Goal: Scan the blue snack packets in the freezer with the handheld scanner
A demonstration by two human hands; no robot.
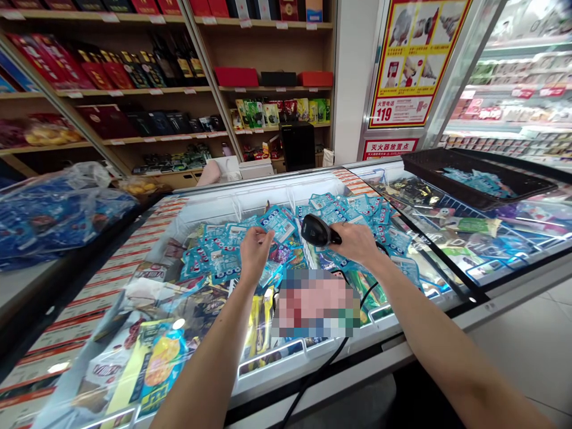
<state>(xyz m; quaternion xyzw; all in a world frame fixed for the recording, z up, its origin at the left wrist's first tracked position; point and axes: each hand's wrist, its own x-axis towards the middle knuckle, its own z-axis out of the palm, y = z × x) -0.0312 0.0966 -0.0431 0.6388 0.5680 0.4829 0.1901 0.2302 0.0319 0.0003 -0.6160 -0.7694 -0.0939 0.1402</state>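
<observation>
My right hand [357, 241] is closed around the handle of a black barcode scanner [318, 230], whose head points left over the open chest freezer [286, 190]. Its black cable [322, 369] runs down over the freezer's front edge. My left hand [254, 253] pinches a light blue ice-cream packet [276, 221] and holds it up just left of the scanner's head. Under both hands lies a heap of the same blue packets [357, 208]. Other wrapped ice creams [152, 363] fill the near left compartment.
A black tray [473, 179] rests on the glass lid of the freezer to the right. Blue bagged goods [49, 217] lie on a counter at the left. Shelves of bottles and boxes [147, 71] stand behind, a glass-door fridge [513, 89] at the right.
</observation>
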